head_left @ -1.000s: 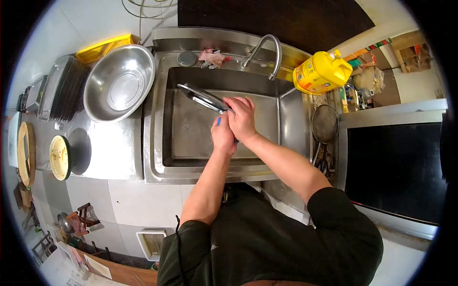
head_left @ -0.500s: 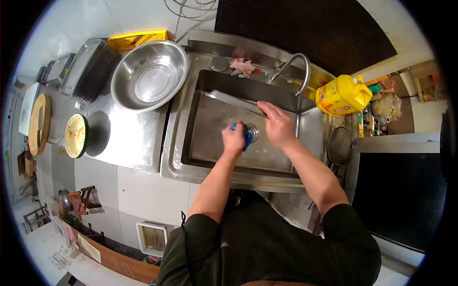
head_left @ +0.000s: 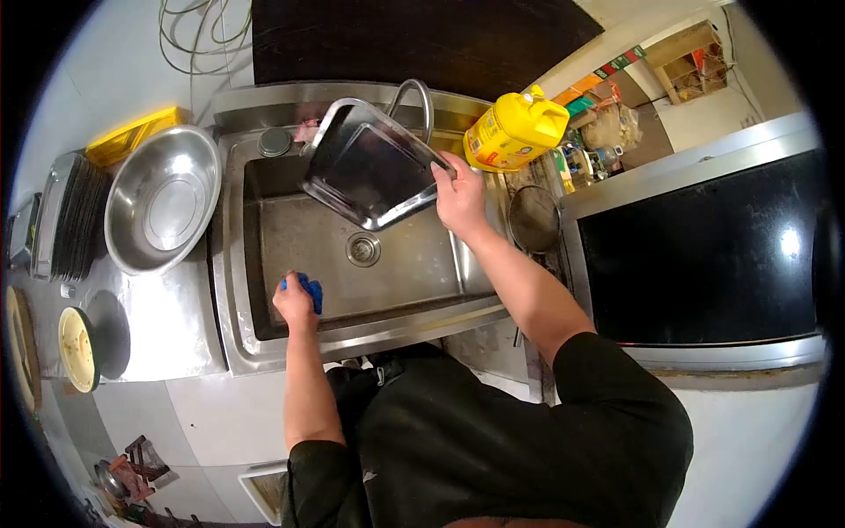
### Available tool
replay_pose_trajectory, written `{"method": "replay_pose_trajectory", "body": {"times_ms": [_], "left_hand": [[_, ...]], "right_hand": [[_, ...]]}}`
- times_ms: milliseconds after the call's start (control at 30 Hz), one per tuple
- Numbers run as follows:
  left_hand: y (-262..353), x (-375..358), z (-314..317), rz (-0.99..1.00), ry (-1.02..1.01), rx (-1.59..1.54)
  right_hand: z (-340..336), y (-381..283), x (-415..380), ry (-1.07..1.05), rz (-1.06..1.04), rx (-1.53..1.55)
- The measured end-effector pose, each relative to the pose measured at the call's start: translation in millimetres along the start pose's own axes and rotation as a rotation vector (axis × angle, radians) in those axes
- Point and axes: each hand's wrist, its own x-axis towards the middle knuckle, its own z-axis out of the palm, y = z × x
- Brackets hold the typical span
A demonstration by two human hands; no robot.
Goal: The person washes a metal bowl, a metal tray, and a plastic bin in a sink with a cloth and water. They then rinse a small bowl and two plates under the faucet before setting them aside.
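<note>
My right hand [head_left: 461, 195] grips the right end of a rectangular metal tray [head_left: 368, 167]. The tray is tilted above the sink [head_left: 290, 231], its dark inner face showing, and it partly covers the curved faucet [head_left: 429, 110]. Over the sink's front left corner, my left hand [head_left: 295, 301] is closed around a blue cloth [head_left: 312, 290], much of it hidden by the fingers. A round drain [head_left: 363, 250] shows in the sink floor between my hands.
Left of the sink stand a large steel basin [head_left: 167, 201], stacked trays [head_left: 75, 220] and a yellowish bowl [head_left: 77, 350]. A yellow jug [head_left: 513, 132] stands at the sink's back right, with a round strainer [head_left: 533, 218] nearer me. A dark glossy panel [head_left: 704, 251] lies further right.
The tray has turned from edge-on to show its broad inner face. My left hand with the blue cloth has moved away from it, toward the sink's front left. The view has swung right.
</note>
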Motion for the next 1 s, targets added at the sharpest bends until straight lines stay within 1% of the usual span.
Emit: {"method": "replay_pose_trajectory", "body": {"times_ms": [33, 67, 100, 167, 233, 300, 367, 400, 433, 500, 567, 600, 633, 667, 700, 733, 767, 800, 833, 900, 933, 967, 1000], "left_hand": [[2.7, -2.6, 1.0, 0.017, 0.004, 0.003], [1.2, -4.6, 4.2, 0.014, -0.021, 0.046], [-2.6, -5.9, 8.4, 0.013, -0.039, 0.090], [-9.6, 3.3, -5.1, 0.032, -0.019, 0.195], [-36.6, 22.0, -6.5, 0.138, 0.028, 0.217], [-22.8, 13.5, -10.7, 0.145, 0.014, 0.209], [-2.4, 2.0, -11.4, 0.131, 0.006, 0.203], [11.1, -4.6, -12.2, 0.136, 0.021, 0.288], [6.7, -1.9, -8.7, 0.144, 0.059, 0.208], [7.7, -1.7, -13.6, 0.141, 0.062, 0.300], [0.4, 3.3, -16.9, 0.019, 0.089, 0.125], [15.1, -5.6, -19.7, -0.005, 0.079, 0.134], [12.3, -3.7, -22.0, -0.070, 0.069, 0.067], [9.9, -0.4, -22.1, -0.096, 0.070, 0.020], [3.3, 4.4, -25.4, -0.123, 0.069, -0.028], [6.8, 7.6, -29.7, -0.083, 0.020, -0.024], [7.5, 4.6, -31.7, -0.133, -0.022, -0.136], [4.5, 9.1, -36.4, -0.157, -0.068, -0.157], [5.1, 13.7, -41.9, -0.175, -0.114, -0.181], [11.2, 16.7, -50.6, -0.233, -0.183, -0.318], [16.9, 19.7, -56.4, -0.244, -0.221, -0.257], [8.8, 29.1, -61.2, -0.205, -0.250, -0.215], [19.7, 28.4, -69.5, -0.223, -0.280, -0.135]], "right_hand": [[-4.2, -4.4, 0.7, 0.002, -0.056, 0.018], [-4.6, -7.2, -4.7, 0.011, -0.133, -0.083], [0.1, 15.1, -7.9, -0.037, -0.335, -0.197], [4.4, 30.6, -14.3, -0.311, -0.411, -0.359], [8.1, 36.8, -18.4, -0.333, -0.577, -0.421], [-3.5, 10.0, -15.4, -0.232, -0.551, -0.384], [-5.0, 19.3, -5.1, -0.312, -0.589, -0.388], [-8.4, 25.3, -6.1, -0.342, -0.594, -0.395], [-13.6, 31.5, -9.8, -0.360, -0.541, -0.392], [-9.3, 39.6, 7.3, -0.388, -0.486, -0.383], [-12.9, 39.0, 20.8, -0.177, -0.380, -0.276], [-12.1, 27.3, 25.6, -0.112, -0.249, -0.152], [-9.9, 13.5, 33.3, -0.040, -0.123, -0.030], [-1.4, 1.9, 41.8, 0.035, -0.068, 0.130], [3.7, -10.5, 51.4, 0.066, -0.061, 0.074], [14.5, -25.8, 59.9, 0.039, 0.000, 0.230], [31.3, -42.3, 66.7, 0.010, 0.061, 0.383], [58.1, -55.2, 73.9, 0.030, 0.119, 0.608], [83.1, -64.6, 80.3, -0.018, 0.257, 0.754], [147.5, -96.0, 91.3, -0.072, 0.411, 0.962], [179.1, -105.5, 99.6, -0.203, 0.525, 0.937], [214.4, -136.1, 101.3, -0.232, 0.522, 0.983], [257.1, -142.7, 111.3, -0.301, 0.496, 1.009]]}}
